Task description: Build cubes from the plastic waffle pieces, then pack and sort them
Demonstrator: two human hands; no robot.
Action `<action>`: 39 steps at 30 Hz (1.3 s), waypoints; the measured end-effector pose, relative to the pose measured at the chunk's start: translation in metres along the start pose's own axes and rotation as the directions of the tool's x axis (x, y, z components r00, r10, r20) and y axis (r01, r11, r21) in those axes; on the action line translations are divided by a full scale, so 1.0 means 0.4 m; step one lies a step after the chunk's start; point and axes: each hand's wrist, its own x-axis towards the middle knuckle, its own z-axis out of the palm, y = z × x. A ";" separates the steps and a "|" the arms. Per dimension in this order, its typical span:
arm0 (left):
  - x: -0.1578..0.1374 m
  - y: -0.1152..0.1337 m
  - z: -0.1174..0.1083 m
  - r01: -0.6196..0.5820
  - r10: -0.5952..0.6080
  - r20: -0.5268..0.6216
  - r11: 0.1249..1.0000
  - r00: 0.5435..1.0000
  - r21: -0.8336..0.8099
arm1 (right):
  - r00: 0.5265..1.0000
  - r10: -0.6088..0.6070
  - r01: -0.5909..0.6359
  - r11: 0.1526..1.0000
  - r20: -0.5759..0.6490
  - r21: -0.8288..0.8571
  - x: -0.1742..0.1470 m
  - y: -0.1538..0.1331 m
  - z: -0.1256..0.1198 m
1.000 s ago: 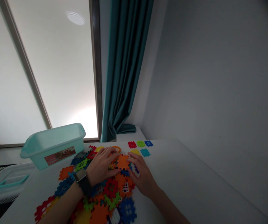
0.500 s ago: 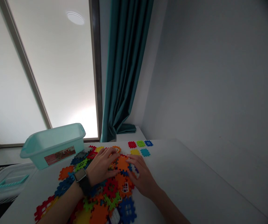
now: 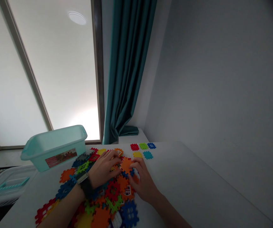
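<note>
A heap of notched plastic building tiles in orange, red, blue, green and yellow lies on the white table (image 3: 198, 183). My left hand (image 3: 104, 169), with a dark watch on its wrist, rests over the heap, fingers apart, their tips at the left side of an orange building tile (image 3: 126, 164). At that tile's right edge, my right hand (image 3: 144, 180) has its fingers and thumb bent round it. Just below lies another orange tile with a white window print (image 3: 127, 190). A blue window tile (image 3: 129, 212) is nearer to me. Part of the heap is hidden under my left hand and forearm.
Beyond my hands, small tiles sit in two rows, among them a red tile (image 3: 134, 147) and a light blue tile (image 3: 148, 155). A mint plastic bin (image 3: 55, 142) stands at the left, its clear lid (image 3: 10, 183) beside it. Behind hangs a teal curtain (image 3: 129, 69).
The orange tile has shifted slightly to the right. My right hand's fingers have bent in more around its edge. My left hand has barely moved.
</note>
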 end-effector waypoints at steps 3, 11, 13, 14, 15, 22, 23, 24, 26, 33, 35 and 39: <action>-0.001 -0.005 -0.002 0.004 -0.004 0.004 1.000 1.000 0.008 | 0.999 0.033 -0.033 0.999 0.019 -0.027 -0.004 0.003 0.009; -0.005 -0.029 -0.001 -0.012 0.013 -0.021 0.999 1.000 0.031 | 0.998 -0.018 0.022 0.997 0.055 -0.077 -0.004 0.018 0.015; -0.006 -0.034 0.003 -0.010 0.010 -0.018 1.000 1.000 0.019 | 0.997 -0.036 0.041 0.995 0.068 -0.085 -0.001 0.020 0.013; -0.007 -0.036 0.004 -0.005 0.006 -0.018 1.000 1.000 0.012 | 0.996 -0.045 0.051 0.995 0.071 -0.087 0.000 0.020 0.012; -0.007 -0.039 0.007 -0.001 0.001 -0.017 1.000 1.000 0.003 | 0.996 -0.055 0.061 0.994 0.071 -0.087 0.000 0.019 0.010; -0.012 -0.049 0.018 -0.002 0.000 -0.036 0.998 0.999 -0.058 | 0.992 -0.106 0.112 0.989 0.067 -0.095 -0.002 0.016 0.002; -0.012 -0.050 0.019 -0.005 0.003 -0.044 0.998 0.999 -0.058 | 0.991 -0.109 0.116 0.988 0.071 -0.098 -0.002 0.016 0.001; -0.012 -0.050 0.019 -0.007 0.004 -0.052 0.998 0.999 -0.056 | 0.991 -0.112 0.119 0.988 0.075 -0.102 -0.001 0.017 0.000; -0.013 -0.050 0.019 -0.012 0.009 -0.064 0.999 0.998 -0.047 | 0.990 -0.115 0.123 0.986 0.082 -0.109 0.000 0.018 -0.002; -0.011 -0.046 0.019 -0.017 0.016 -0.066 1.000 0.998 -0.011 | 0.990 -0.123 0.129 0.986 0.063 -0.106 0.005 0.015 -0.003; -0.010 -0.045 0.017 -0.011 0.010 -0.059 1.000 0.998 -0.010 | 0.990 -0.127 0.132 0.985 0.054 -0.110 0.005 0.015 -0.004; -0.009 -0.042 0.010 0.005 -0.006 -0.033 0.999 0.999 -0.035 | 0.987 -0.155 0.159 0.978 0.034 -0.136 0.006 0.025 -0.007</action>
